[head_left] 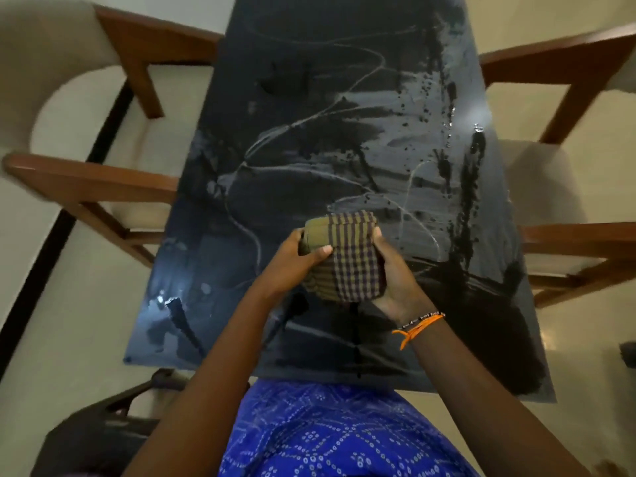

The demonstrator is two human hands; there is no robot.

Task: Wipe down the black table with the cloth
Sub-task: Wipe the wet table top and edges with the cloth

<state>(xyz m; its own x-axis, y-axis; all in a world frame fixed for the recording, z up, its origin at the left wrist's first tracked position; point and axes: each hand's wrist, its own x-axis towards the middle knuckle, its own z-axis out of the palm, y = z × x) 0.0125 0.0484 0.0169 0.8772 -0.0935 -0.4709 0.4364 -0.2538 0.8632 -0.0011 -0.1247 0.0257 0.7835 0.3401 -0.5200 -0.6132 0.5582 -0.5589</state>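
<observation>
Plainly, the wooden chairs [103, 180] along the left edge of the black desk [241, 80] are pulled a little away from it, probably so a person can reach the whole top. Near the front-left corner the dusty film shows pale patches and a dark streak, so that stretch looks only partly cleaned. Moving toward the middle, the left hand [292, 259] grips the left side of the cloth [340, 256], thumb laid over its top face and fingers curled under. The checked cloth is folded into a thick pad and held up above the desk, near the front edge at mid-width; whether it touches the surface cannot be told. Folding it this way seems meant to give a firm, fresh face for wiping. The right hand [392, 270] cups the pad's right side from below, fingers wrapped up round its edge, with an orange thread [413, 328] at the wrist. Further right, wet dark drips and splashes run down toward the right edge, beside more chairs [568, 242], so most wiping appears still ahead
</observation>
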